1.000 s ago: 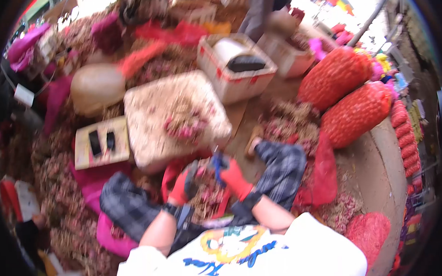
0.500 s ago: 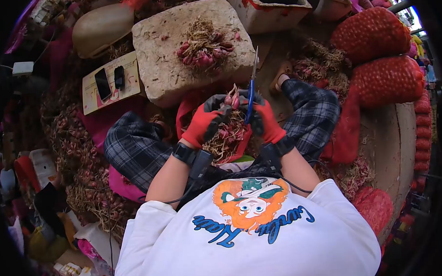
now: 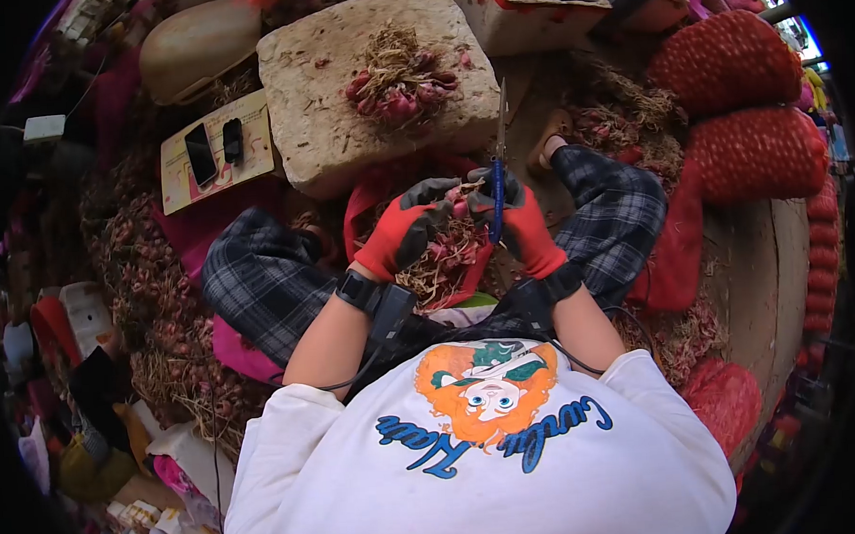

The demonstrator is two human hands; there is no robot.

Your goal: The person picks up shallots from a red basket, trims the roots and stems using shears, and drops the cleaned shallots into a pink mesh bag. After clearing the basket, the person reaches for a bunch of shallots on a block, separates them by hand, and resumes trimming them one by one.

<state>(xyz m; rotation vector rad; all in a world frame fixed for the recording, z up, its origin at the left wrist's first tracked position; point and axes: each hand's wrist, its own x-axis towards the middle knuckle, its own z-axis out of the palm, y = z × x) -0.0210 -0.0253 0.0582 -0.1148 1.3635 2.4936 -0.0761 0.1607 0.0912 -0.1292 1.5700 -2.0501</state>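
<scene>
My left hand (image 3: 416, 227), in a red glove with grey-black fingers, is closed on a small bunch of shallots (image 3: 459, 207) in front of my lap. My right hand (image 3: 518, 220), gloved alike, grips a blue-handled knife (image 3: 497, 199) whose narrow blade points away from me. Its fingertips are right at the bunch, close beside my left fingers. Below both hands, a heap of shallots with dry roots and stalks (image 3: 443, 259) lies in red material between my legs. A tied bunch of shallots (image 3: 398, 89) rests on the pale, worn block (image 3: 312, 138) ahead.
Left of the block, a phone (image 3: 200, 155) and a small black device (image 3: 233, 141) lie on a printed board (image 3: 172, 195). Shallots (image 3: 153, 308) are piled along my left side. Two full red net sacks (image 3: 722, 68) lie at the right, and a pale box (image 3: 531, 19) stands behind the block.
The knife has swung more upright, and my right hand has shifted slightly right. The shallots between my hands sit lower and are more covered by my fingers.
</scene>
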